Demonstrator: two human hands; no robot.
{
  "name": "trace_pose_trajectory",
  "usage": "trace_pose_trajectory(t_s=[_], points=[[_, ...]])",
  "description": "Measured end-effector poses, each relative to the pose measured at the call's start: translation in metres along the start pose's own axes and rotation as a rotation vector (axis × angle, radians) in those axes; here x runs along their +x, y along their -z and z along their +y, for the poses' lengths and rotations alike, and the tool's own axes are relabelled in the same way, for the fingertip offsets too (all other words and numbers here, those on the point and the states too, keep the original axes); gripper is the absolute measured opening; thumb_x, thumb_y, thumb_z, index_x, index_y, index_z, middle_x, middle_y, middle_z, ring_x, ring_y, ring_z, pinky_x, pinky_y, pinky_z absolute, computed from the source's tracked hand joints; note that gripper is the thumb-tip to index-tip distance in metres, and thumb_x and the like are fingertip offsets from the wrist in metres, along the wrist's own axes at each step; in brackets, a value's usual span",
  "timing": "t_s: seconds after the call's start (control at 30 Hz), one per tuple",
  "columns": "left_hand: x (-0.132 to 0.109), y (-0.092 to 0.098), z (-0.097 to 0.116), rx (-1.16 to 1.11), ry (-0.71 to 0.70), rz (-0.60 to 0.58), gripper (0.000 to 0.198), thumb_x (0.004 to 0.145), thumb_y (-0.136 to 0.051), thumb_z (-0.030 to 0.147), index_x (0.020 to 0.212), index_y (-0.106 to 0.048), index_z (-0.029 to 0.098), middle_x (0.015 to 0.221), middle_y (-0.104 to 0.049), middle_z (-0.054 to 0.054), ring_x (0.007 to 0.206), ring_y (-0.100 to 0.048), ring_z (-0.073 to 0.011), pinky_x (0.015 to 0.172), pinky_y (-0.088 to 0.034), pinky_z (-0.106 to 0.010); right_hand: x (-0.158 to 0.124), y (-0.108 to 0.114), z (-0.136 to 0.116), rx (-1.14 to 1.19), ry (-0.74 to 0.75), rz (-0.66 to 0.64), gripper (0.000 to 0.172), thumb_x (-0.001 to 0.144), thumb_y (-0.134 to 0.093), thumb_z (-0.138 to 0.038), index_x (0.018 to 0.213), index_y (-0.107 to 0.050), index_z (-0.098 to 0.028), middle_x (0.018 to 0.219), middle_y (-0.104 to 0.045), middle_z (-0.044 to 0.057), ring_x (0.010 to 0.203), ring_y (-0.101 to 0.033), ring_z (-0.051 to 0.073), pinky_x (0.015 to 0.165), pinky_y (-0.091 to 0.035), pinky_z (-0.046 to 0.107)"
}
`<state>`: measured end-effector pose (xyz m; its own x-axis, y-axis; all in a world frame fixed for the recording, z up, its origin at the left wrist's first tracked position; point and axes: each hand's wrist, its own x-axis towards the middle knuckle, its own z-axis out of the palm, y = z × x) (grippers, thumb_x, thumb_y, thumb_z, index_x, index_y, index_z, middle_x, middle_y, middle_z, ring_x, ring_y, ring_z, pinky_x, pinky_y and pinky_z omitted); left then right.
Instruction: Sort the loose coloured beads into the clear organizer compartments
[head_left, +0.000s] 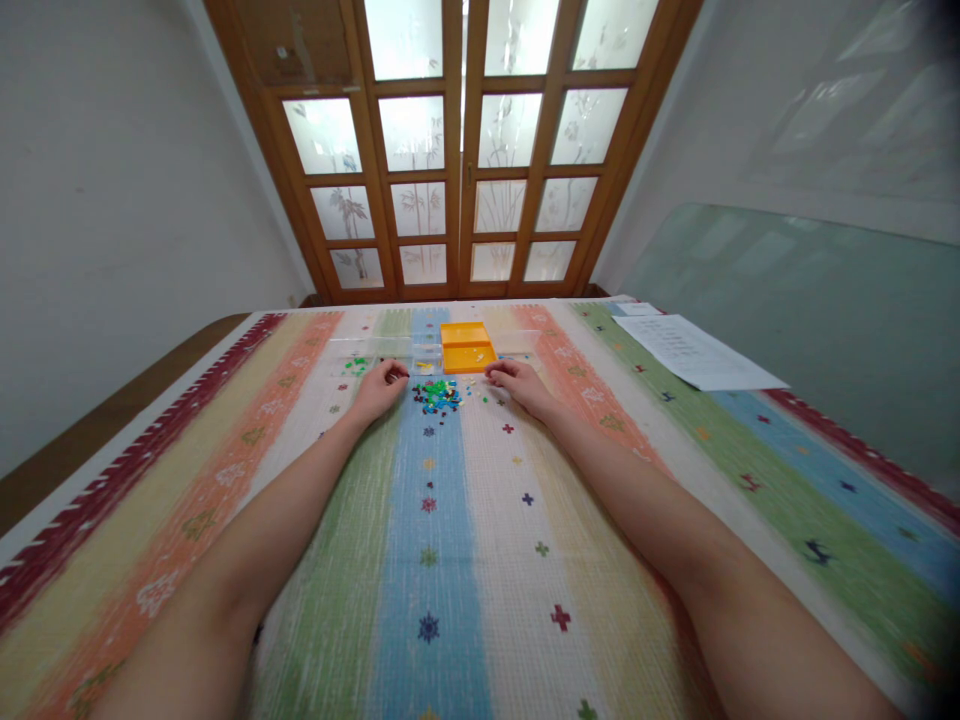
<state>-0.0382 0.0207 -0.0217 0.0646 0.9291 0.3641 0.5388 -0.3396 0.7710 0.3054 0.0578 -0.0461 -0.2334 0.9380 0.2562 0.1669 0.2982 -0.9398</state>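
Note:
A loose heap of small coloured pieces (pixel 439 396), green, blue, dark and pale, lies on the striped cloth between my two hands. To its left, my left hand (pixel 380 388) has thumb and fingers curled together in a pinch. Whatever sits at those fingertips is too small to make out. My right hand (pixel 517 384) is pinched closed too, beside the front right corner of an open orange box (pixel 470 336). A few pale pieces lie in that box. Just left of it stands a clear box (pixel 427 354) with yellow pieces. Green pieces (pixel 355 366) lie in another clear container, partly behind my left hand.
A striped, patterned tablecloth (pixel 457 560) covers the table. Printed white paper (pixel 697 352) lies at the far right. Behind the table are wooden doors with glass panes (pixel 420 130). A pale glass panel (pixel 810 300) leans by the right wall.

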Motion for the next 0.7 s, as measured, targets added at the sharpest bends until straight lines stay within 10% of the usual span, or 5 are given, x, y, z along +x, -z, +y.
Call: trace_pose_trajectory(t_s=[0.23, 0.7], points=[[0.011, 0.006, -0.023, -0.185, 0.150, 0.217, 0.018, 0.077, -0.065, 0.033, 0.090, -0.060, 0.021, 0.088, -0.063, -0.002, 0.076, -0.056, -0.0156, 0.068, -0.046, -0.026, -0.001, 0.000, -0.001, -0.011, 0.003, 0.002, 0.021, 0.082, -0.066, -0.033, 0.097, -0.075, -0.022, 0.096, -0.074, 0.004, 0.087, -0.067, 0.019, 0.087, -0.054, 0.033], [0.011, 0.009, -0.019, -0.273, 0.267, 0.236, 0.031, 0.083, -0.062, 0.040, 0.104, -0.064, 0.018, 0.099, -0.070, -0.006, 0.065, -0.057, -0.0115, 0.059, -0.046, -0.024, -0.002, 0.000, -0.006, -0.098, 0.015, -0.006, 0.023, 0.082, -0.064, -0.036, 0.097, -0.075, -0.022, 0.097, -0.075, 0.004, 0.091, -0.067, 0.020, 0.090, -0.052, 0.034]])
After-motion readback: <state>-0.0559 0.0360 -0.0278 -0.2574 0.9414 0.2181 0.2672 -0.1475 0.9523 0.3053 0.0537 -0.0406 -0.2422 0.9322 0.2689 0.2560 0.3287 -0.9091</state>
